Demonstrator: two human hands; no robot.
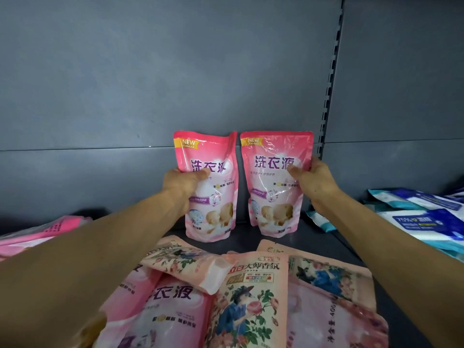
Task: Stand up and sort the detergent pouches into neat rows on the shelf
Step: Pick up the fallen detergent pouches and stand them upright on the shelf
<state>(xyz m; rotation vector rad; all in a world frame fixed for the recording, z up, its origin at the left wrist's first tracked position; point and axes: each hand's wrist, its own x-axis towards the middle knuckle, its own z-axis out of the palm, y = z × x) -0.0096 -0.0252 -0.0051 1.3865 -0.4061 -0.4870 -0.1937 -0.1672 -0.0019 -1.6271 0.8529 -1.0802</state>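
Two pink detergent pouches stand upright side by side at the back of the dark shelf (313, 237), against the grey back panel. My left hand (182, 184) grips the left pouch (213, 197) by its left edge. My right hand (313, 182) grips the right pouch (273, 194) by its right edge. Nearer me lies a loose heap of flat pouches: peach floral ones (248, 297) and more pink ones (163, 310), overlapping each other.
A stack of pink pouches (40, 234) lies flat at the left. Blue and white wipe packs (426, 217) are piled at the right. A slotted upright (331, 79) runs up the back panel beside the right pouch.
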